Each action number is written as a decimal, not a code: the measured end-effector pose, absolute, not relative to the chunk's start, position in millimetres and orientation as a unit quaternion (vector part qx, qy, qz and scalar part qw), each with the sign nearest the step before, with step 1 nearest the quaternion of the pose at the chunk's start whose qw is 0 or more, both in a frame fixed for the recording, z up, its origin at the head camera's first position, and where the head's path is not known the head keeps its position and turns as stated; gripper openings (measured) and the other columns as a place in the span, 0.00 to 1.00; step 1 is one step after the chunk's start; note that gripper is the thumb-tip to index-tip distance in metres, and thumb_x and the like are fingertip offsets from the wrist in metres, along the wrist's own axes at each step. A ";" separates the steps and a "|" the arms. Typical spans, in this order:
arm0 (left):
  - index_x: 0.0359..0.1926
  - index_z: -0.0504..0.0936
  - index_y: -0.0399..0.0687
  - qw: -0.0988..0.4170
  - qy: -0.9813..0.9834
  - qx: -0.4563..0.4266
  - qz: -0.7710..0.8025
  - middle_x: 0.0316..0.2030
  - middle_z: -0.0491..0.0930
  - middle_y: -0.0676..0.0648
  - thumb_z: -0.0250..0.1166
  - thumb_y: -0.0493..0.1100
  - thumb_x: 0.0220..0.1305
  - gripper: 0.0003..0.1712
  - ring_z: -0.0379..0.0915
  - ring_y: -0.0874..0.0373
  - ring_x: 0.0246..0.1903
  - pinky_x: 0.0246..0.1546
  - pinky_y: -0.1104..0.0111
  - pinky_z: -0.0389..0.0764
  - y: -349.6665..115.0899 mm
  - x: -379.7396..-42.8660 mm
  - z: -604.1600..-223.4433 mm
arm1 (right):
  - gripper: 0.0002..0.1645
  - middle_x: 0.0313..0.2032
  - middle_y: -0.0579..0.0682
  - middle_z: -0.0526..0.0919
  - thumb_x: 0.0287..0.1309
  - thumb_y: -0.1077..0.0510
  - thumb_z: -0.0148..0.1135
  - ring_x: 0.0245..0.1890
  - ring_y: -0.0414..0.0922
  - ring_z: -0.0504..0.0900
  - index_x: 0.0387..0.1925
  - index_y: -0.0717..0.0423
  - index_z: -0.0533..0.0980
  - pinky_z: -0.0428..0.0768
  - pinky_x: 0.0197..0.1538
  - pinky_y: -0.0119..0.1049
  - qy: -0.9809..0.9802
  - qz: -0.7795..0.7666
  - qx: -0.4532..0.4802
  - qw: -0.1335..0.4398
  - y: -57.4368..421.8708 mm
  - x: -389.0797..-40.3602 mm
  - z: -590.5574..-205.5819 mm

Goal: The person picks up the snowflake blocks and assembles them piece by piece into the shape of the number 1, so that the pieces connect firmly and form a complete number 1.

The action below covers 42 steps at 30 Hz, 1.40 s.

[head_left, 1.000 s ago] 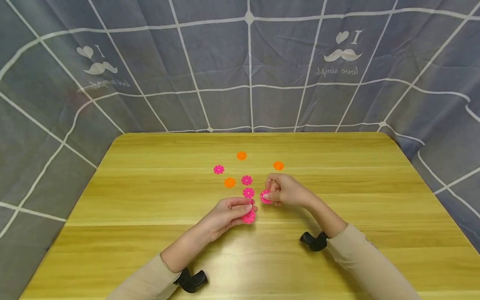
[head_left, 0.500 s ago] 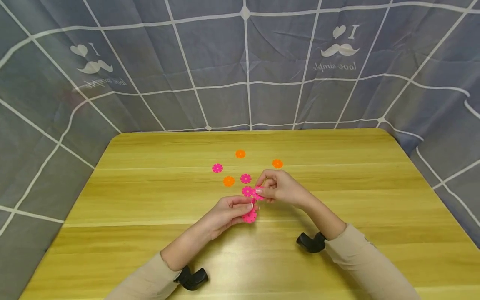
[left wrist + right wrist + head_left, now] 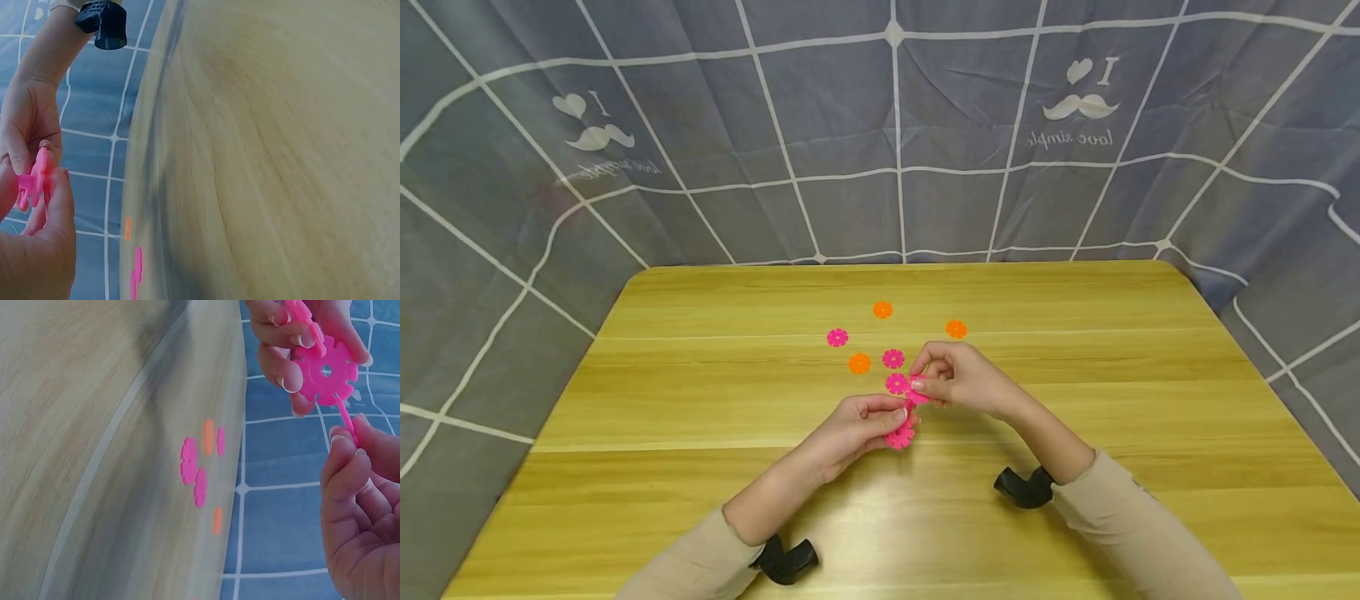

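We find both hands closed on pink parts and brought near one another above the table point(image 3: 685, 408). The left hand point(image 3: 861, 427) grips a cluster of pink discs point(image 3: 900, 437), set at angles to each other; the right hand point(image 3: 964, 379) pinches a single pink disc point(image 3: 347, 422) between thumb and fingers.

The latest change is one of contact: a second ago the single disc stood apart, to the right of the cluster; now its edge meets a notch in the cluster's rim, as the right wrist view shows. We judge the step in hand to be one of fitting, with alignment reached. Whether the slots are fully engaged, we cannot tell.

Against the frame of half a second ago, we note little difference: the hands keep nearly the same pose. Three loose orange discs point(image 3: 860, 363) and three loose pink discs point(image 3: 893, 358) lie beyond the left hand, their arrangement unaltered.
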State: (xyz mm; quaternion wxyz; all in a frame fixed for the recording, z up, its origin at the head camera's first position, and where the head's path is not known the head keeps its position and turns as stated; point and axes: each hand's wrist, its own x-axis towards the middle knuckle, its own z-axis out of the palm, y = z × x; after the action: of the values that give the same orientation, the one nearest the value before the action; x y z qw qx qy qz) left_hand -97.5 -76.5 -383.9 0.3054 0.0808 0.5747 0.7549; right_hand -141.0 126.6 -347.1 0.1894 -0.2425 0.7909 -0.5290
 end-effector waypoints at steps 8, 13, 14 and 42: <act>0.52 0.68 0.16 0.254 0.605 0.065 0.752 0.38 0.82 0.42 0.55 0.33 0.66 0.20 0.78 0.64 0.33 0.39 0.74 0.79 -72.3 -95.0 -384.4 | 0.05 0.16 0.49 0.71 0.57 0.69 0.59 0.16 0.42 0.68 0.35 0.64 0.72 0.71 0.21 0.29 0.793 -0.514 -0.265 0.189 124.0 -139.2 -345.3; 0.49 0.69 0.15 0.215 0.622 0.069 0.750 0.35 0.83 0.41 0.56 0.34 0.66 0.20 0.77 0.66 0.29 0.34 0.76 0.79 -70.4 -92.5 -384.2 | 0.04 0.16 0.48 0.69 0.58 0.70 0.57 0.15 0.52 0.70 0.35 0.65 0.70 0.71 0.20 0.29 0.782 -0.525 -0.268 0.205 122.3 -138.3 -345.7; 0.49 0.69 0.15 0.212 0.622 0.070 0.750 0.35 0.83 0.41 0.56 0.34 0.66 0.20 0.76 0.66 0.29 0.34 0.76 0.79 -69.9 -92.3 -384.7 | 0.04 0.16 0.48 0.69 0.59 0.70 0.57 0.15 0.54 0.70 0.35 0.66 0.69 0.72 0.20 0.30 0.778 -0.529 -0.266 0.208 122.4 -138.5 -346.4; 0.53 0.69 0.21 0.224 0.614 0.039 0.756 0.37 0.83 0.40 0.59 0.29 0.61 0.20 0.81 0.61 0.35 0.38 0.73 0.80 -69.9 -89.2 -390.9 | 0.06 0.22 0.52 0.79 0.60 0.71 0.55 0.18 0.41 0.73 0.38 0.71 0.75 0.76 0.22 0.30 0.748 -0.560 -0.272 0.232 118.8 -143.6 -365.9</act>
State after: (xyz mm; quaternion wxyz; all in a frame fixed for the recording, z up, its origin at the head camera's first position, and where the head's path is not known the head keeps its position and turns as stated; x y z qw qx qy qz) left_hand -89.2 -69.9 -390.9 0.2240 0.0390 0.6141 0.7557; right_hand -143.6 118.8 -365.9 0.2323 -0.2718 0.7475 -0.5598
